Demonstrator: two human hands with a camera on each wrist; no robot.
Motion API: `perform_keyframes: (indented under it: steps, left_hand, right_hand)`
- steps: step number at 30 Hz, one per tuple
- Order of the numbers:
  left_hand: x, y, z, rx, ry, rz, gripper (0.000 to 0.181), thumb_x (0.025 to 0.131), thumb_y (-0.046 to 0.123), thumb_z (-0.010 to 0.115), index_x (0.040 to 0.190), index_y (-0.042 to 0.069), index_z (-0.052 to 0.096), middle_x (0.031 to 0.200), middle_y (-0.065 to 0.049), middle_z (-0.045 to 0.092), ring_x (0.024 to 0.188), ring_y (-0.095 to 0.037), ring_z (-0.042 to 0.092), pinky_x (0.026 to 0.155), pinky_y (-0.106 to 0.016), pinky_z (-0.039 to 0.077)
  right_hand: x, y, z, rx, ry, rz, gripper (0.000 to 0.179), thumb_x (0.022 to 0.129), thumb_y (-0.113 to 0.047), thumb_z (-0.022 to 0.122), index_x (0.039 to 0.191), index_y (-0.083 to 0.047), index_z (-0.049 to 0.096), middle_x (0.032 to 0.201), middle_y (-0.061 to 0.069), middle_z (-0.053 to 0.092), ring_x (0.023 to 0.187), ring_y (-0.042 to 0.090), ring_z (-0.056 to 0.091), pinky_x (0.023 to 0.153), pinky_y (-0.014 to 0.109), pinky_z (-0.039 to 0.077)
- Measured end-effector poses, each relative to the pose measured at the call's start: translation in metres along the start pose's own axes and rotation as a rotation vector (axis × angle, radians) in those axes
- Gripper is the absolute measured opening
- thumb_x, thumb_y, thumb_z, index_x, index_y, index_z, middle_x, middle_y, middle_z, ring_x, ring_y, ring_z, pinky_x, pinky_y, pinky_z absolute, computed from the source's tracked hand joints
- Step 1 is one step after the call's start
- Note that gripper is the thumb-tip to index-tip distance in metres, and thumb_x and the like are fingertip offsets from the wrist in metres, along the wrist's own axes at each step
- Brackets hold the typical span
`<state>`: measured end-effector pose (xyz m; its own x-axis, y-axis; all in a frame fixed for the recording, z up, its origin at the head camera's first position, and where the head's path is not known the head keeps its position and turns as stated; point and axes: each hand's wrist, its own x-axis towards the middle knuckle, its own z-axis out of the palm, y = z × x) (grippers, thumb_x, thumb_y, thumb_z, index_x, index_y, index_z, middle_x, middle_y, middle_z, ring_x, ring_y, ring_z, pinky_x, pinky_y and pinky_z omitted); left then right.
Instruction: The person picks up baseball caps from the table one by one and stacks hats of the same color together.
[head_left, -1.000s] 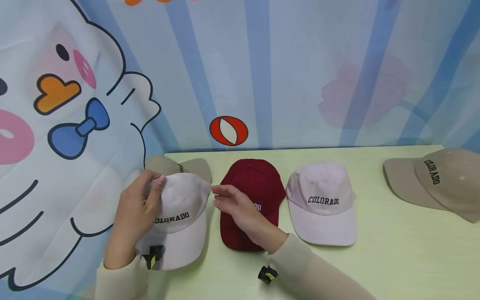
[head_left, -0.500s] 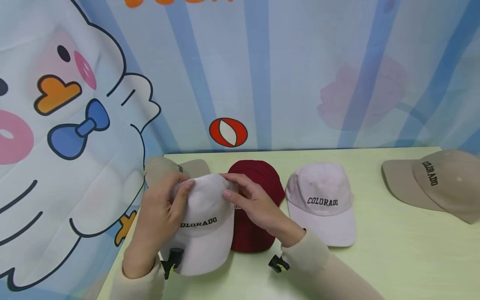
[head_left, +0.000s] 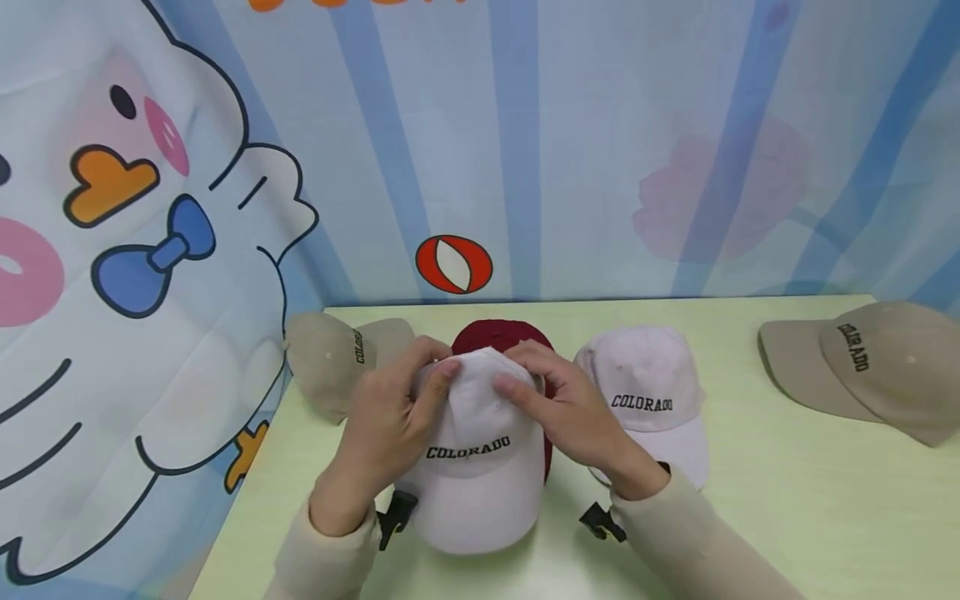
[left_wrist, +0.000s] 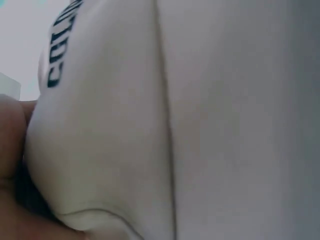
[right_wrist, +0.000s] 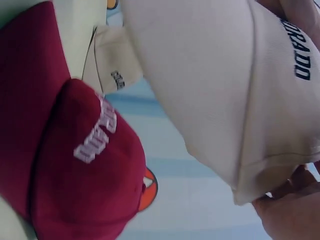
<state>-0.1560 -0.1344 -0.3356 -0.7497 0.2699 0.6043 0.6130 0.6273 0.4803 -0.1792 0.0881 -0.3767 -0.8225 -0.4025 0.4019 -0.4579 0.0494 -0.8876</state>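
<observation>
A white baseball cap (head_left: 480,492) lettered COLORADO is held by both hands at the sides of its crown, brim toward the person. My left hand (head_left: 393,425) grips the left side, thumb on the front of the crown. On the right, my right hand (head_left: 581,412) pinches the crown with its thumb in front. Behind the white cap, a dark red cap (head_left: 495,333) on the table is mostly hidden in the head view. The right wrist view shows the red cap (right_wrist: 90,165) apart from the held white cap (right_wrist: 200,75). Close up, the white cap (left_wrist: 110,125) fills the left wrist view.
A beige cap (head_left: 330,358) lies at the table's back left, brim pointing right. A pale pinkish cap (head_left: 641,375) sits right of the hands, and another beige cap (head_left: 892,367) lies at the far right. A cartoon-printed cloth (head_left: 592,150) hangs behind the pale table (head_left: 780,508).
Both hands and the white cap have moved right, from beside the beige cap to in front of the red one. The right hand, earlier apart from the white cap, now grips its right side.
</observation>
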Motion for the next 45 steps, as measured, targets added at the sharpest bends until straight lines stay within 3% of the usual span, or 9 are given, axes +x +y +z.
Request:
perform_keyframes:
  steps: [5, 10, 17, 22, 30, 38, 45]
  left_hand:
    - [0.006, 0.002, 0.02, -0.145, -0.022, 0.025, 0.005, 0.103, 0.019, 0.063, 0.105, 0.015, 0.065, 0.079, 0.0, 0.066, 0.068, -0.007, 0.06, 0.06, -0.025, 0.052]
    - [0.013, 0.003, 0.043, -0.266, -0.067, -0.02, 0.007, 0.105, 0.021, 0.061, 0.106, 0.015, 0.064, 0.082, -0.001, 0.066, 0.069, -0.008, 0.061, 0.061, -0.025, 0.054]
    - [0.021, 0.009, 0.071, -0.375, -0.123, -0.101, 0.011, 0.106, 0.025, 0.06, 0.106, 0.016, 0.065, 0.094, -0.002, 0.072, 0.079, -0.012, 0.064, 0.067, -0.028, 0.057]
    - [0.026, 0.009, 0.094, -0.432, -0.158, -0.163, 0.015, 0.105, 0.031, 0.061, 0.101, 0.017, 0.066, 0.091, 0.001, 0.071, 0.081, -0.011, 0.064, 0.069, -0.027, 0.056]
    - [0.029, 0.011, 0.131, -0.474, -0.229, -0.248, 0.028, 0.106, 0.042, 0.056, 0.098, 0.017, 0.067, 0.09, 0.001, 0.068, 0.085, -0.011, 0.062, 0.071, -0.026, 0.056]
    - [0.031, 0.014, 0.161, -0.446, -0.245, -0.275, 0.035, 0.11, 0.037, 0.043, 0.111, 0.012, 0.066, 0.111, -0.003, 0.064, 0.1, -0.013, 0.06, 0.091, -0.028, 0.051]
    - [0.035, 0.015, 0.183, -0.424, -0.282, -0.316, 0.035, 0.111, 0.036, 0.04, 0.121, 0.011, 0.062, 0.112, -0.004, 0.055, 0.103, -0.013, 0.053, 0.093, -0.03, 0.047]
  right_hand:
    - [-0.012, -0.001, -0.015, -0.024, 0.049, 0.015, 0.01, 0.105, -0.017, 0.061, 0.103, -0.018, 0.071, 0.097, 0.001, 0.063, 0.089, 0.018, 0.058, 0.075, 0.029, 0.05]
    - [-0.023, 0.003, -0.029, -0.047, 0.085, 0.042, 0.018, 0.107, -0.016, 0.058, 0.089, -0.015, 0.062, 0.082, 0.002, 0.055, 0.072, 0.015, 0.056, 0.061, 0.029, 0.05]
    - [-0.039, 0.008, -0.051, -0.07, 0.155, 0.068, 0.014, 0.107, -0.012, 0.056, 0.097, -0.011, 0.065, 0.087, 0.002, 0.06, 0.075, 0.014, 0.06, 0.063, 0.03, 0.053]
    - [-0.049, 0.014, -0.068, -0.099, 0.203, 0.083, 0.014, 0.107, -0.01, 0.056, 0.096, -0.008, 0.065, 0.084, -0.003, 0.061, 0.073, 0.011, 0.06, 0.06, 0.029, 0.053]
    - [-0.068, 0.02, -0.094, -0.152, 0.304, 0.181, 0.016, 0.109, -0.014, 0.054, 0.101, -0.006, 0.065, 0.08, -0.004, 0.061, 0.066, 0.014, 0.061, 0.056, 0.031, 0.053]
    - [-0.08, 0.035, -0.124, -0.166, 0.361, 0.245, 0.024, 0.11, -0.025, 0.051, 0.102, -0.007, 0.064, 0.083, -0.004, 0.058, 0.069, 0.014, 0.059, 0.059, 0.03, 0.051]
    - [-0.083, 0.051, -0.141, -0.202, 0.372, 0.306, 0.027, 0.11, -0.033, 0.05, 0.104, -0.01, 0.063, 0.083, -0.005, 0.054, 0.07, 0.014, 0.055, 0.06, 0.03, 0.048]
